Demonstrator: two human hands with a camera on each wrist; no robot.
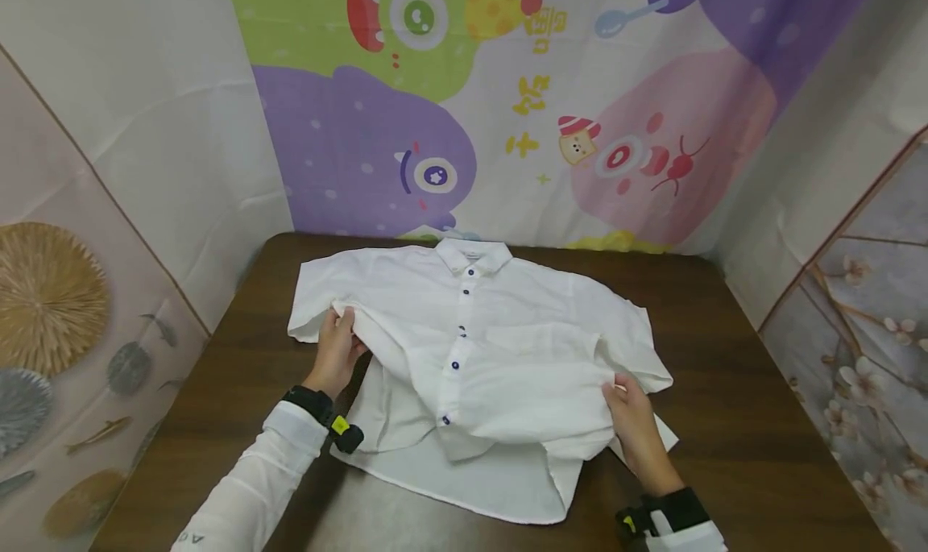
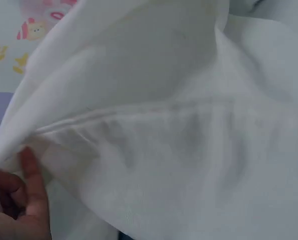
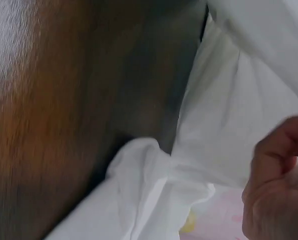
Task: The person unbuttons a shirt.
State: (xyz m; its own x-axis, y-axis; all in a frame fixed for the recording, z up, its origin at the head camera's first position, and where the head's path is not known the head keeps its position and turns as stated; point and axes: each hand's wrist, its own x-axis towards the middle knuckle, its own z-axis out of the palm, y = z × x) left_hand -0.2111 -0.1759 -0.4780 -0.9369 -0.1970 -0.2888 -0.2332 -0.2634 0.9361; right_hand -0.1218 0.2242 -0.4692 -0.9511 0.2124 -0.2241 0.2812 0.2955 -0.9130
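A white short-sleeved shirt (image 1: pixel 507 359) with a collar and dark buttons lies front up on the table, its collar at the far side. My left hand (image 1: pixel 337 354) pinches the front panel's edge and lifts it, so the inside of the back panel shows below. In the left wrist view, the thumb and fingers of the left hand (image 2: pixel 26 200) hold the raised cloth (image 2: pixel 138 140). My right hand (image 1: pixel 638 427) grips the shirt's other side near the lower edge. The right wrist view shows curled fingers of the right hand (image 3: pixel 279 185) at the cloth; the fingertips are partly out of frame.
The dark wooden table (image 1: pixel 732 423) reaches out on both sides of the shirt. Behind it hangs a curtain (image 1: pixel 507 197) with cartoon figures. Patterned cloth walls (image 1: pixel 43 173) stand left and right. Each wrist wears a black strap (image 1: pixel 308 403) with a small device.
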